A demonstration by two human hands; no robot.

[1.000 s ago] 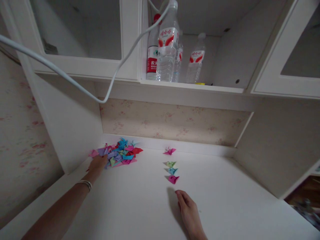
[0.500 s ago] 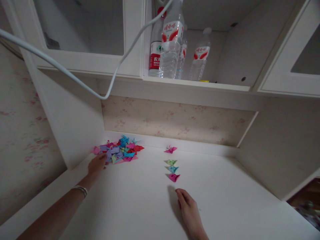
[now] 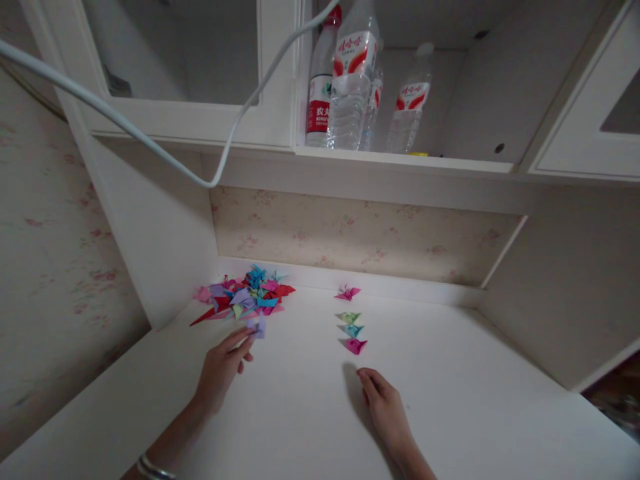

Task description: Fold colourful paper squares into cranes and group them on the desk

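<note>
Between the thumb and fingers of my left hand (image 3: 225,367) is a lilac paper crane (image 3: 258,327), held just in front of a heap of colourful folded paper cranes (image 3: 245,297). My right hand (image 3: 385,403) is closed over the white desktop, fingertips pinched together; I cannot make out anything in them. Just beyond it stands a short column of paper cranes: a magenta one (image 3: 356,345) nearest, then a blue one (image 3: 353,331) and a green one (image 3: 351,318). Farther back, a pink crane (image 3: 348,292) sits apart near the wall ledge.
Overhead, an open cabinet shelf (image 3: 400,157) holds several plastic bottles (image 3: 354,87). A white cable (image 3: 150,150) hangs across the upper left. White side panels (image 3: 155,233) and a flowered back wall (image 3: 320,230) bound the desktop (image 3: 300,413).
My left hand has drawn a lilac crane off the heap, toward me and to the right. A red crane now shows at the heap's left. My right hand keeps its pinched shape.
</note>
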